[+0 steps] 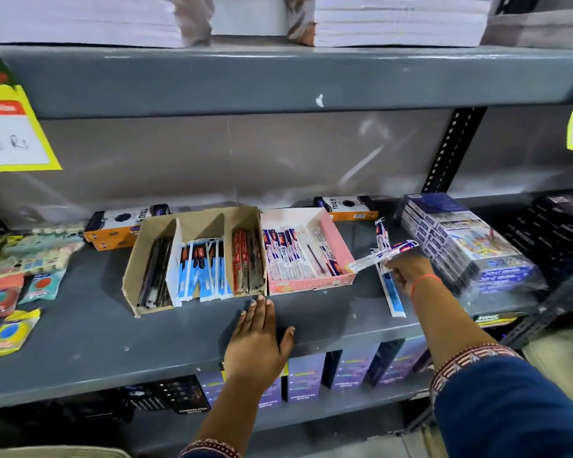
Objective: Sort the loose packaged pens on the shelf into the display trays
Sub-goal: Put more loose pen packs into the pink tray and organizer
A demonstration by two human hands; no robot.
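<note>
Grey shelf (113, 342), centre frame: brown cardboard tray (131, 279) and pink tray (339, 249) side by side holding packaged pens; left hand (257, 338) open, flat at shelf edge; right hand (407, 269) gripping several pen packets (374, 257) right of pink tray, loose packets (392, 292) beneath.

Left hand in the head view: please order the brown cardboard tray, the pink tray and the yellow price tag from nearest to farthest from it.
From the left hand:
1. Brown cardboard tray, just beyond the fingertips; the pink tray, beside it to the right, is too close to call.
2. Yellow price tag, far upper left.
</note>
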